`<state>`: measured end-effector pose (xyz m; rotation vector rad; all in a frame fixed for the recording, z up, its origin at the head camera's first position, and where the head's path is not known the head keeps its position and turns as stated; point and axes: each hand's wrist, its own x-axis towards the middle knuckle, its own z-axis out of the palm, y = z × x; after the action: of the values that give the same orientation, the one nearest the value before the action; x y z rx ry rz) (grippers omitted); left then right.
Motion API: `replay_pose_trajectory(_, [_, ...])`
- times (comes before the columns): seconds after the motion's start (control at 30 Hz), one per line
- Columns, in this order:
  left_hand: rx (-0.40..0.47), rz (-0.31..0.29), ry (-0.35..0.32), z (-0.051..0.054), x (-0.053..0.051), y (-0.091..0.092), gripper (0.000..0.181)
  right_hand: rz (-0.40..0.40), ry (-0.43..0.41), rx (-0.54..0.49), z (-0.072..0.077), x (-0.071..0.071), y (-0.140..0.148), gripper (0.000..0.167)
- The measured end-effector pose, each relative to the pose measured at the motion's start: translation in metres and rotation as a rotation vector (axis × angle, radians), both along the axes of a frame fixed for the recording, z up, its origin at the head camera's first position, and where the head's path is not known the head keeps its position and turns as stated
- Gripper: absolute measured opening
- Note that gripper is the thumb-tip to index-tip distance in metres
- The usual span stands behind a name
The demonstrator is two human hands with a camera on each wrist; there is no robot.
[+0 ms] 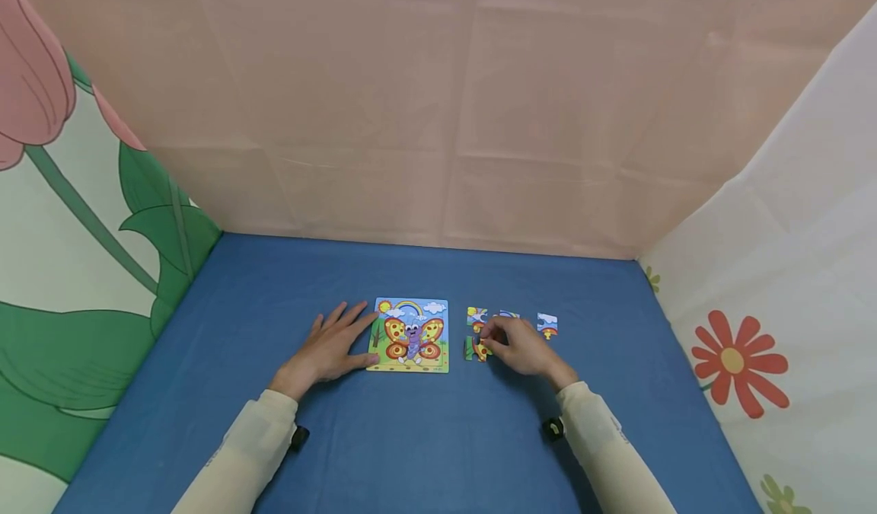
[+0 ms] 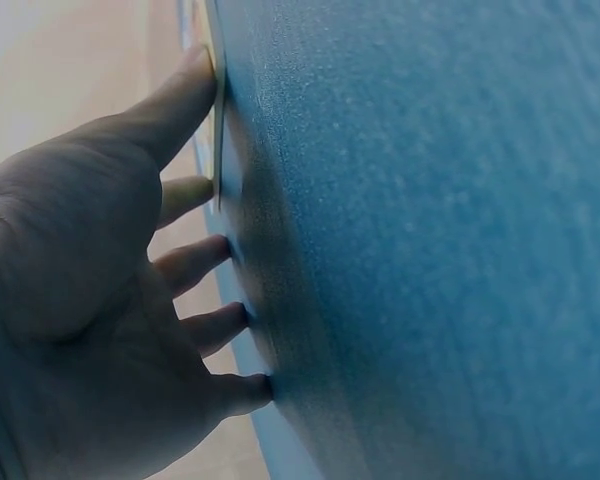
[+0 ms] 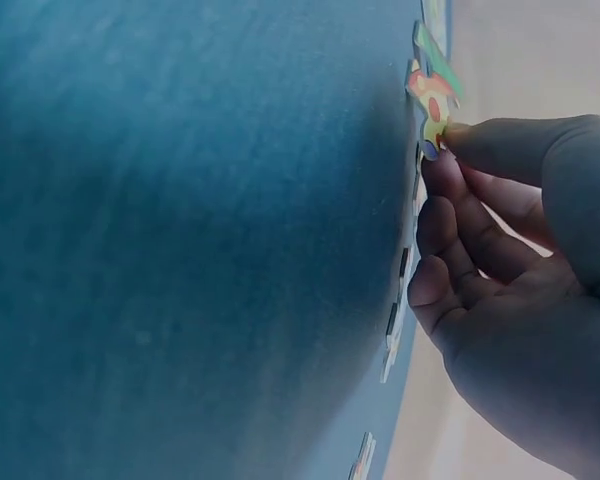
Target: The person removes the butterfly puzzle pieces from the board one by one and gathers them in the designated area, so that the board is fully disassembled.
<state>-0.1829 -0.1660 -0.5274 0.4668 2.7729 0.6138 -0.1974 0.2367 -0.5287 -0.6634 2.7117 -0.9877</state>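
Observation:
A square butterfly picture board [image 1: 413, 334] lies flat on the blue cloth. My left hand [image 1: 331, 349] rests at its left side with fingers spread, the thumb and a fingertip on the board's edge. To the right of the board, my right hand [image 1: 524, 346] pinches a yellow and red puzzle piece [image 3: 433, 106] between thumb and forefinger. That piece is tilted beside a green one at the lower left of the loose pieces. A sun piece [image 1: 476, 315] lies just above. Behind my right hand another piece [image 1: 508, 314] is partly hidden.
A separate puzzle piece [image 1: 547, 324] lies to the right of my right hand. Blue cloth [image 1: 411, 445] covers the table. A pinkish sheet [image 1: 438, 118] stands at the back, with flower-printed sheets on both sides.

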Motion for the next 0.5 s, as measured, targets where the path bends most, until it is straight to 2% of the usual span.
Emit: replay_pose_trajectory(0.5, [0.009,-0.001,-0.001,-0.0013,0.0001,-0.0009,0.088,-0.024,0.031,0.035,-0.0063,-0.0005,-0.0022,0.004])
